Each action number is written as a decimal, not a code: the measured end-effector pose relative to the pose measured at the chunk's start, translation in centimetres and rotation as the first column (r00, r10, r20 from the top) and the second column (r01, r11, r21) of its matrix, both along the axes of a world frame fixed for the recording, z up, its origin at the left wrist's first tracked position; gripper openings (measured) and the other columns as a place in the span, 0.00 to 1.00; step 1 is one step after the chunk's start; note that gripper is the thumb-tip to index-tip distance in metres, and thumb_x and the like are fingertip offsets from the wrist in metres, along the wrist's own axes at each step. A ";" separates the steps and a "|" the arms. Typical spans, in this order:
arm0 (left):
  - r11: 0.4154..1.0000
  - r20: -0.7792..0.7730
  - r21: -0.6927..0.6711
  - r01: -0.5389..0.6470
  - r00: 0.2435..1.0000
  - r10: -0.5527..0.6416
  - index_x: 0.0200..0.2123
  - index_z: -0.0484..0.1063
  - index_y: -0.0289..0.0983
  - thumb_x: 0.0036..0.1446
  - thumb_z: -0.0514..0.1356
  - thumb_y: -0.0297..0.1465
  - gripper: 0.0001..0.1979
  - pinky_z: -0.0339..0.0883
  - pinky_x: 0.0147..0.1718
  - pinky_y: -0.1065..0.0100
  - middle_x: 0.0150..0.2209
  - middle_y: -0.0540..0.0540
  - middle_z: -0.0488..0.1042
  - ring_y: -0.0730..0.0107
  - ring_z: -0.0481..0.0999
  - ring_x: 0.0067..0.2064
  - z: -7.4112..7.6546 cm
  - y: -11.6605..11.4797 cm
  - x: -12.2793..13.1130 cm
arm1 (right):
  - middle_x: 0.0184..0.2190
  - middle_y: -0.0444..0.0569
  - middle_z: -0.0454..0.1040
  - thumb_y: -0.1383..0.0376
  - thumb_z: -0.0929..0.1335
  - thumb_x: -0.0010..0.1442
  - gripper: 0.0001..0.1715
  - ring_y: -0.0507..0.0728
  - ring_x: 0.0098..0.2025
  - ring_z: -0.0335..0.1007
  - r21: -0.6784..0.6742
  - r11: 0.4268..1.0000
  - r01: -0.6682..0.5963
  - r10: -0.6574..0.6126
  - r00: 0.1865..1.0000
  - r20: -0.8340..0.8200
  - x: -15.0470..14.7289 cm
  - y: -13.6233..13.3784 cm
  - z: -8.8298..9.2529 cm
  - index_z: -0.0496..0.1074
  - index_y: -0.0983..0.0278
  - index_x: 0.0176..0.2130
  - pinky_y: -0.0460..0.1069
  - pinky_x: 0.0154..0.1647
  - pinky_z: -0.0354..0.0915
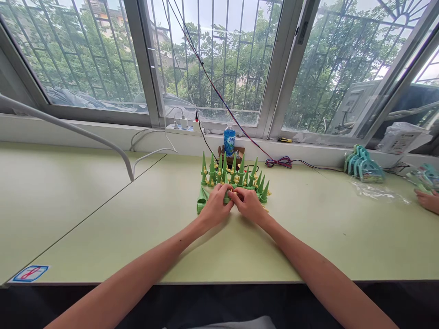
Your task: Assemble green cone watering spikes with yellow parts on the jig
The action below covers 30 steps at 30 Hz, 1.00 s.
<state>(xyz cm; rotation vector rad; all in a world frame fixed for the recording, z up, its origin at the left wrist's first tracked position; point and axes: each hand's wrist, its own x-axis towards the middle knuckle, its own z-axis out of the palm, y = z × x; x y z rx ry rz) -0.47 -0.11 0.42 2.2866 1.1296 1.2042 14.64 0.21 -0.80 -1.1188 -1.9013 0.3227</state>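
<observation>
My left hand (215,205) is closed around a green plant watering spike (226,198), held upright just above the table. Against it, my right hand (251,205) pinches a small yellow valve (232,193), partly hidden by the fingertips. Right behind both hands stand rows of green watering spikes (242,168) with their points up, several with yellow valves on their sides. Beside my left hand lie loose green spikes (200,207), open ends facing me. Small yellow pieces (265,209) show just past my right hand.
A blue liquid bottle (229,140) stands in a brown box behind the spikes. Coiled cable (279,162) and teal hangers (364,164) lie along the back of the green table (144,237). A grey cable arches at left. Another person's hand (428,201) is at the right edge.
</observation>
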 end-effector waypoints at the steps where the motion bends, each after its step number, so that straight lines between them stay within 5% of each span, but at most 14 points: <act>1: 1.000 0.000 0.000 -0.001 1.000 0.001 0.41 0.67 0.38 0.54 0.55 0.25 0.10 0.67 0.30 0.70 0.40 0.45 0.67 0.69 0.69 0.38 0.0 0.0 0.0 | 0.18 0.41 0.60 0.53 0.61 0.65 0.22 0.49 0.22 0.51 0.002 1.000 -0.008 0.008 1.000 -0.001 0.0 0.0 0.0 0.66 0.64 0.27 0.46 0.24 0.49; 16: 1.000 -0.009 -0.007 0.002 1.000 -0.002 0.41 0.67 0.38 0.55 0.56 0.26 0.09 0.67 0.31 0.70 0.39 0.45 0.67 0.67 0.69 0.40 0.0 0.0 -0.1 | 0.17 0.40 0.50 0.48 0.60 0.63 0.30 0.48 0.22 0.44 -0.054 0.999 -0.001 -0.001 0.999 -0.038 0.1 0.0 0.0 0.52 0.64 0.19 0.46 0.22 0.44; 25: 1.000 -0.015 0.024 -0.007 1.000 0.008 0.41 0.68 0.38 0.55 0.56 0.25 0.10 0.67 0.35 0.68 0.39 0.45 0.68 0.67 0.70 0.40 -0.2 0.2 -0.1 | 0.18 0.40 0.59 0.51 0.61 0.64 0.23 0.49 0.21 0.50 -0.021 1.000 0.001 -0.001 1.000 -0.022 0.0 -0.2 0.1 0.67 0.64 0.27 0.46 0.24 0.49; 30: 0.999 -0.019 0.028 -0.019 1.000 0.019 0.42 0.68 0.38 0.55 0.56 0.26 0.10 0.67 0.33 0.68 0.39 0.45 0.68 0.67 0.70 0.39 -0.1 0.2 0.0 | 0.17 0.40 0.56 0.50 0.59 0.65 0.27 0.49 0.21 0.48 -0.012 1.000 -0.017 0.017 1.000 -0.012 0.0 0.0 0.1 0.59 0.64 0.21 0.46 0.23 0.47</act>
